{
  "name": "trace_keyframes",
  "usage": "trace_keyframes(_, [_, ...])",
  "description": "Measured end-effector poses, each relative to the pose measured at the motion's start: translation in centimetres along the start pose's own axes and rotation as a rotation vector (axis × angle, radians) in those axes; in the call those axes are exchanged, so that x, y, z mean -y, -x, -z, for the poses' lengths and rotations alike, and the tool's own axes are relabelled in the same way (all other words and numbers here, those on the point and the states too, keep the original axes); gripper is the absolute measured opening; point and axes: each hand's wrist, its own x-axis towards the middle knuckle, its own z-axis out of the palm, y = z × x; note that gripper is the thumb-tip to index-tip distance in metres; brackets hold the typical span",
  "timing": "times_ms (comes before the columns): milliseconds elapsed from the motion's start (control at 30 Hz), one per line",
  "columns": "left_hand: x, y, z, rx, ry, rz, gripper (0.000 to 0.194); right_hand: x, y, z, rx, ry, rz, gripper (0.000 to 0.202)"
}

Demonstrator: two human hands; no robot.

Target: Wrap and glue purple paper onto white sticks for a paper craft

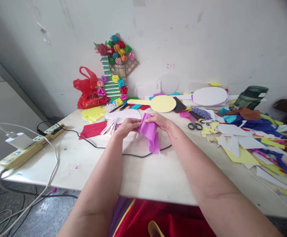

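Observation:
A strip of purple crepe paper (149, 130) hangs between my hands above the middle of the table, its lower end loose. A thin white stick (137, 134) shows at the paper's left edge. My left hand (129, 126) is closed, its fingers pinching the left edge of the paper with the stick. My right hand (159, 121) pinches the paper's upper right part between thumb and fingers. Just left of my left hand, several white sticks (110, 125) lie beside a red paper piece (92, 130).
A power strip (32, 146) lies at the left, its black cable (91, 144) crossing below my hands. Behind are a yellow paddle shape (163, 103), paper flowers (118, 52) and a red bag (87, 90). Scissors (195, 126), paper scraps (242, 143) and a green bottle (250, 98) are right.

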Motion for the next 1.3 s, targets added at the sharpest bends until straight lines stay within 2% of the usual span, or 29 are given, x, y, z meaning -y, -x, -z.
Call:
trace_keyframes(267, [-0.3,0.1,-0.3,-0.068,-0.061,-0.01,0.05,0.3,0.0,-0.4,-0.194,0.072,0.026,0.033])
trace_keyframes(533, [0.3,-0.4,-0.1,-0.133,-0.1,-0.014,0.054,0.0,-0.4,-0.3,-0.201,-0.025,-0.044,0.011])
trace_keyframes(800, [0.3,-0.5,-0.3,-0.176,-0.171,-0.039,0.05,0.4,-0.1,-0.3,-0.205,-0.036,-0.04,0.008])
trace_keyframes(967, [0.3,-0.7,-0.4,-0.158,-0.194,-0.057,0.049,0.6,0.0,-0.4,-0.204,-0.034,-0.013,0.017])
trace_keyframes(1300, [0.7,-1.0,-0.4,-0.133,-0.273,-0.081,0.046,-0.7,-1.1,-0.3,-0.367,0.037,-0.004,0.031])
